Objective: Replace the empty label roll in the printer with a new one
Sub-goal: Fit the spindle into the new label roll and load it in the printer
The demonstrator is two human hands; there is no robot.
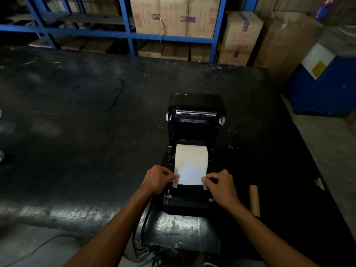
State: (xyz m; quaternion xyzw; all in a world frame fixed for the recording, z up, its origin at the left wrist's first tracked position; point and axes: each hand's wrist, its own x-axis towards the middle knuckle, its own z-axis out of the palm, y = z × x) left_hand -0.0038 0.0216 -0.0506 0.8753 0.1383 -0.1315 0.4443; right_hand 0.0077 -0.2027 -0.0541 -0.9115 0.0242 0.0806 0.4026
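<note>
A black label printer [194, 132] stands on the dark table [86, 112] with its lid tilted up and back. Inside sits a white label roll [191, 157], its loose end drawn forward over the front of the bay. My left hand [159, 179] pinches the left edge of that paper end. My right hand [221, 185] pinches the right edge, by the small white paper guides. A bare brown cardboard core [254, 200] lies on the table to the right of the printer.
Black cables [143, 228] hang off the table's near edge left of the printer. Blue shelving [127, 31] with cardboard boxes [173, 16] stands behind the table. A blue bin [325, 83] sits on the floor at the right.
</note>
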